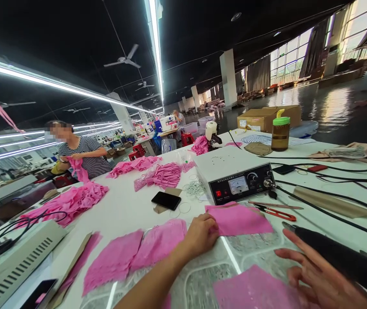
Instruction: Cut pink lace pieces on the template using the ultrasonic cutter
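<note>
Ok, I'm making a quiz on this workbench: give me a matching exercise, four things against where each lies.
1 black smartphone
2 brown bottle with green lid
3 red-handled snips
4 flat pink fabric piece

a touched by the left hand
b before the white control box
c on a brown card scrap
d by the tan cardboard box

Pairs: 1-c, 2-d, 3-b, 4-a

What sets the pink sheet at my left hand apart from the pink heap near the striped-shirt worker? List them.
The pink sheet lies flat and single; the pink heap is ruffled, many pieces piled. The left hand touches the sheet's edge; the heap lies farther off, before a co-worker. Both are pink fabric on the table.
</note>
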`<state>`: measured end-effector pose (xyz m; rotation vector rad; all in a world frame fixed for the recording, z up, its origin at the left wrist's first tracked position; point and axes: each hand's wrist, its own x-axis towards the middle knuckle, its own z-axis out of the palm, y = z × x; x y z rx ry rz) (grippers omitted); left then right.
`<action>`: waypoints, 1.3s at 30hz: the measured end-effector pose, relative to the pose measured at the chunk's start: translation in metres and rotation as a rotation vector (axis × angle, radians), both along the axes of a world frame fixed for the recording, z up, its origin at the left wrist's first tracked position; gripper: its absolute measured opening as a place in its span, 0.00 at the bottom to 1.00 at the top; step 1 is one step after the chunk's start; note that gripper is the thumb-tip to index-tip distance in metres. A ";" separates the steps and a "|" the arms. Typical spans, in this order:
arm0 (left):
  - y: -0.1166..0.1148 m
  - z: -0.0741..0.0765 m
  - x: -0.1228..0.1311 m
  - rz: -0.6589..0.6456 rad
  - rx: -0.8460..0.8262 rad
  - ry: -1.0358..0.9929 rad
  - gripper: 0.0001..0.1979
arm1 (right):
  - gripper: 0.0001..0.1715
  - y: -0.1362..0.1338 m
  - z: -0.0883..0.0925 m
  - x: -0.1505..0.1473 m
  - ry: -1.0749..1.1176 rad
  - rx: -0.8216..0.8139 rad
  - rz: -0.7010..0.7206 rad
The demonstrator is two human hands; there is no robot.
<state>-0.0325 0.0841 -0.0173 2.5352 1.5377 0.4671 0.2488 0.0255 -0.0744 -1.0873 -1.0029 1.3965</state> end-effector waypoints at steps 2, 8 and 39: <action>0.003 -0.001 -0.001 -0.014 -0.021 -0.020 0.13 | 0.45 0.006 0.017 -0.005 0.059 -0.013 -0.023; 0.013 -0.003 0.000 -0.023 -0.100 -0.073 0.14 | 0.29 0.036 0.051 -0.027 -0.368 0.262 0.125; 0.039 0.013 -0.021 -0.055 -0.492 -0.262 0.16 | 0.13 0.099 0.053 -0.088 -1.180 0.639 0.452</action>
